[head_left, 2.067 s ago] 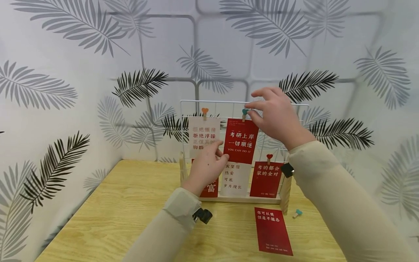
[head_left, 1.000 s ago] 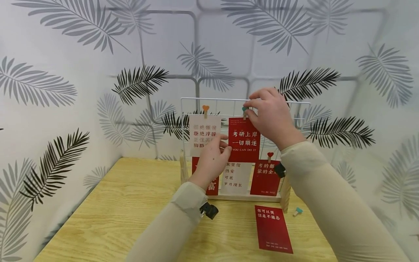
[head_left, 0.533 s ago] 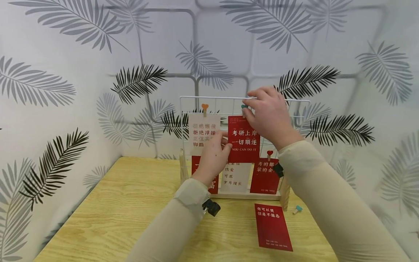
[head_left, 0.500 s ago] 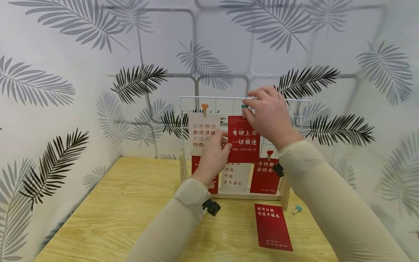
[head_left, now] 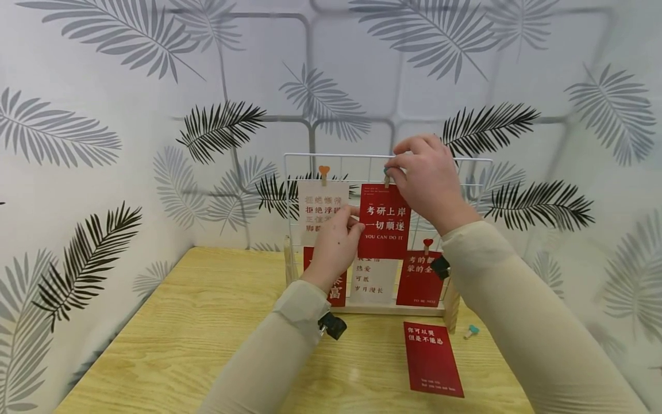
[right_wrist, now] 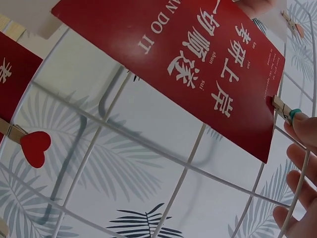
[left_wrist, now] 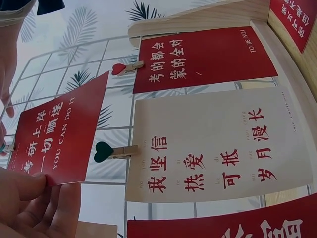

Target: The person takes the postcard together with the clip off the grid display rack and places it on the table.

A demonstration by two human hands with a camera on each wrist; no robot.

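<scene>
A red card with white lettering [head_left: 385, 230] stands in front of the white wire grid rack [head_left: 336, 154], at its upper middle. My left hand [head_left: 335, 244] pinches the card's left edge; the left wrist view shows the thumb [left_wrist: 27, 186] on its face. At the card's top edge is a small wooden clothespin with a teal heart [right_wrist: 283, 108]. My right hand [head_left: 429, 181] pinches that heart end between thumb and forefinger, its other fingers behind the wire in the right wrist view. The card's lower part tilts away from the grid.
A white card [head_left: 315, 195] hangs at upper left under an orange heart clothespin [head_left: 324, 172]. Below hang a red card [head_left: 338, 290], a white card [left_wrist: 213, 148] and another red card [head_left: 419, 284]. On the table lie a loose red card [head_left: 433, 359] and a teal heart clothespin [head_left: 472, 331].
Over two seconds my left hand has moved up and right, and the card has shifted slightly right. My right hand has come slightly left, its thumb and forefinger closer on the teal heart.
</scene>
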